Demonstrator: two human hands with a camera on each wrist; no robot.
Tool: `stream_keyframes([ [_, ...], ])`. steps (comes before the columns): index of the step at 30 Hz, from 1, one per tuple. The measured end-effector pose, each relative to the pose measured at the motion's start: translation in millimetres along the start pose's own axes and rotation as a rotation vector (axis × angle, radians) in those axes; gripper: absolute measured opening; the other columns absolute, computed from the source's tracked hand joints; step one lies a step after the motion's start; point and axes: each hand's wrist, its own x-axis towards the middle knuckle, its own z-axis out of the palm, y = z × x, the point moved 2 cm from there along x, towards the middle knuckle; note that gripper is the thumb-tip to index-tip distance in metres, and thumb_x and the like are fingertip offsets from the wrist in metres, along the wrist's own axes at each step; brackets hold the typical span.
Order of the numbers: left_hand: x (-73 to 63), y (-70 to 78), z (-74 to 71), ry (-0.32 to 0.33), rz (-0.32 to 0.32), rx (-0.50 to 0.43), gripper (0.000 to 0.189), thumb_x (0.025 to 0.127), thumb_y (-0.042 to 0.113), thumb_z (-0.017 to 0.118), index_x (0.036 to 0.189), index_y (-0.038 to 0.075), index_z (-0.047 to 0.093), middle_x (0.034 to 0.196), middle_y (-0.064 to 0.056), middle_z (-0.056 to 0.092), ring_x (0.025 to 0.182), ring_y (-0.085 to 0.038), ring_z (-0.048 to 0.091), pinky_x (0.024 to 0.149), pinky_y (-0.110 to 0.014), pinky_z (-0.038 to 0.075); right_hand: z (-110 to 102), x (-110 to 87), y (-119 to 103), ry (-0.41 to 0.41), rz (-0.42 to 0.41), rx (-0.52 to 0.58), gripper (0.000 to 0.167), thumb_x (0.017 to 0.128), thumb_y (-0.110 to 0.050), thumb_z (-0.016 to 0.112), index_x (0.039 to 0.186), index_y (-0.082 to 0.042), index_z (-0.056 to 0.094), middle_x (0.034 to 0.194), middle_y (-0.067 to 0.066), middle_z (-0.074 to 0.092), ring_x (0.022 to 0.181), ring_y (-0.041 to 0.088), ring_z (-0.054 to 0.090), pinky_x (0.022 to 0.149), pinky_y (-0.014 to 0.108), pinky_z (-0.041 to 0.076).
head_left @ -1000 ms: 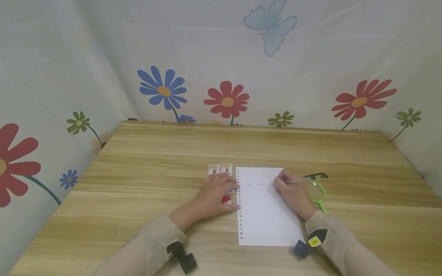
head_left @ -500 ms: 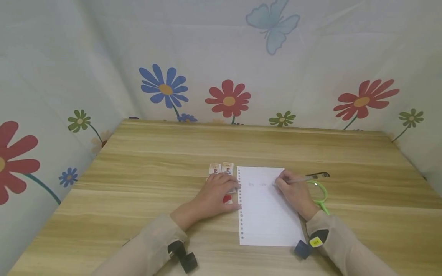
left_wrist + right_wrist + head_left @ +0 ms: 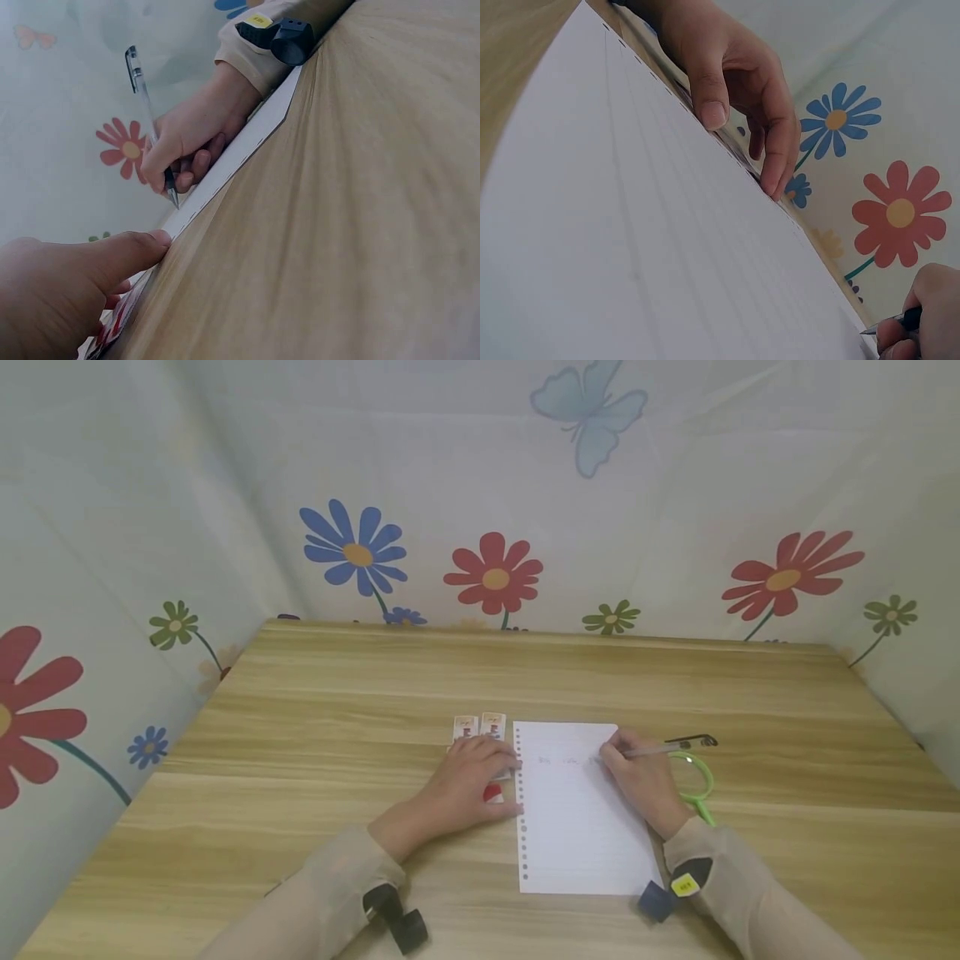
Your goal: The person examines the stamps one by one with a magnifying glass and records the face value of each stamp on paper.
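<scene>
A lined sheet of paper [image 3: 577, 835] with punched holes down its left edge lies on the table, with a short row of faint handwriting near its top. My right hand [image 3: 647, 783] pinches a clear-barrelled pen [image 3: 652, 749], its tip at the end of that row; in the left wrist view the pen [image 3: 146, 105] stands steeply with its metal point down at the paper. My left hand [image 3: 457, 785] lies with fingers spread, thumb and fingertips at the punched edge. Under and beyond it are printed cards [image 3: 492, 724], partly covered by the hand, and a red-and-white piece [image 3: 492, 793] shows beside its thumb.
A magnifying glass with a green rim [image 3: 708, 777] lies right of the paper, partly hidden behind the right hand. Black wrist cameras [image 3: 408, 932] sit on both sleeves. The wooden table [image 3: 360, 677] ends at a flower-printed curtain [image 3: 420, 460] behind.
The pen tip has shifted very slightly right, and new faint marks show beside it at the end of the written row. The left hand has stayed in place.
</scene>
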Motion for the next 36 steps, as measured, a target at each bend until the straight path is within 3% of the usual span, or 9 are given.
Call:
stream_keyframes([
  [9, 0.7, -1.0, 0.4, 0.009, 0.010, 0.000, 0.055, 0.079, 0.047, 0.073, 0.121, 0.013, 0.062, 0.131, -0.003, 0.058, 0.129, -0.025, 0.046, 0.113, -0.048, 0.031, 0.3, 0.6, 1.7, 0.005, -0.019, -0.006, 0.014, 0.084, -0.011, 0.055, 0.074, -0.005, 0.061, 0.069, 0.008, 0.064, 0.066, 0.018, 0.051, 0.059, 0.024, 0.040],
  [17, 0.7, -1.6, -0.1, 0.004, 0.000, 0.000, 0.056, 0.079, 0.048, 0.072, 0.122, 0.014, 0.062, 0.132, -0.003, 0.058, 0.130, -0.024, 0.045, 0.113, -0.047, 0.031, 0.4, 0.4, 0.6, -0.004, -0.017, -0.002, 0.014, 0.086, -0.012, 0.055, 0.077, -0.005, 0.063, 0.074, 0.008, 0.065, 0.072, 0.019, 0.054, 0.067, 0.025, 0.043],
  [25, 1.0, -1.9, 0.4, -0.003, 0.007, 0.004, 0.055, 0.080, 0.048, 0.072, 0.122, 0.015, 0.062, 0.132, -0.003, 0.058, 0.130, -0.025, 0.045, 0.113, -0.047, 0.031, -0.6, -0.3, 1.8, 0.051, 0.021, 0.034, 0.016, 0.084, -0.011, 0.054, 0.074, -0.003, 0.063, 0.069, 0.009, 0.063, 0.068, 0.019, 0.052, 0.064, 0.024, 0.040],
  [36, 1.0, -1.5, 0.0, 0.001, -0.002, -0.001, 0.056, 0.079, 0.048, 0.073, 0.122, 0.014, 0.062, 0.132, -0.003, 0.058, 0.130, -0.025, 0.045, 0.113, -0.048, 0.031, -1.7, -0.2, 1.2, 0.016, 0.022, 0.002, 0.016, 0.085, -0.013, 0.054, 0.075, -0.006, 0.063, 0.071, 0.009, 0.065, 0.069, 0.020, 0.052, 0.064, 0.025, 0.041],
])
